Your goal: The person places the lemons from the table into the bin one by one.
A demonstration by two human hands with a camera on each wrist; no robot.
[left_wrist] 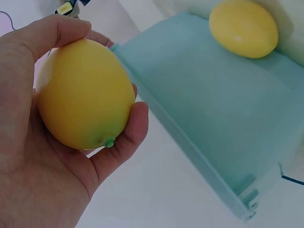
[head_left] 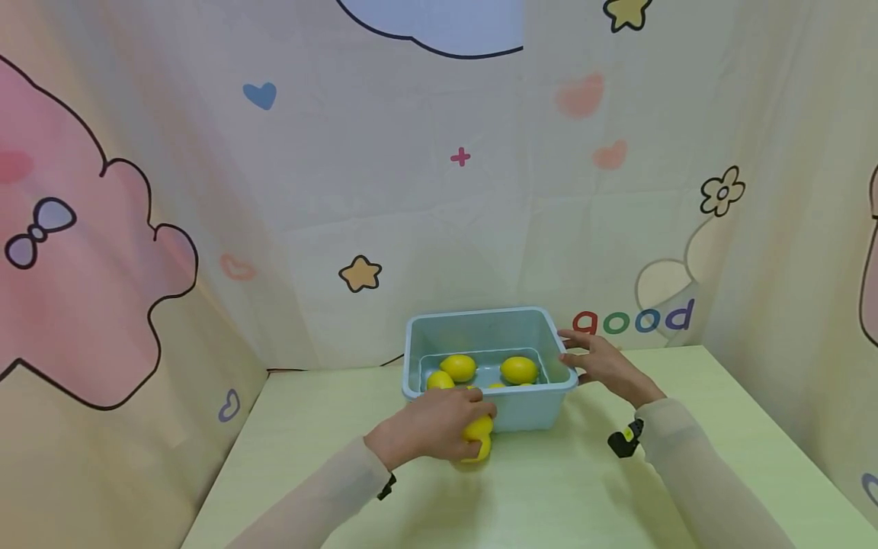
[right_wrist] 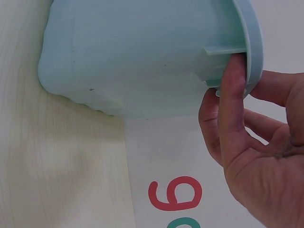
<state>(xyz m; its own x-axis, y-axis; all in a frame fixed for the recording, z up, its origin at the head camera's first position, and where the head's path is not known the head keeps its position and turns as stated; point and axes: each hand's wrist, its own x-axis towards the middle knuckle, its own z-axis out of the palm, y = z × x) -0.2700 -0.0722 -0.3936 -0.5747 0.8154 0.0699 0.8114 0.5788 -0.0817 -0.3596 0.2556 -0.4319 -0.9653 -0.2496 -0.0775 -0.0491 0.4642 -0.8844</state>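
Note:
My left hand [head_left: 439, 423] grips a yellow lemon [left_wrist: 85, 95] with a small green tip, in front of the light blue plastic bin [head_left: 531, 412]. The fingers and thumb curl round its sides in the left wrist view. Another lemon [left_wrist: 244, 28] shows close to the bin's outer wall in that view. At the bin's right end, my right hand [head_left: 607, 370] holds the rim [right_wrist: 255, 47], fingers tucked under its outer lip. Inside the bin lie several lemons, including one at the back left [head_left: 458, 367] and one at the right [head_left: 519, 370].
The bin stands upright on a pale green-yellow table [head_left: 549, 488], near its back edge. Behind it hangs a printed cloth [head_left: 480, 229] with hearts, stars and the word "good". Similar cloth closes both sides. Each wrist wears a small black device [head_left: 626, 438].

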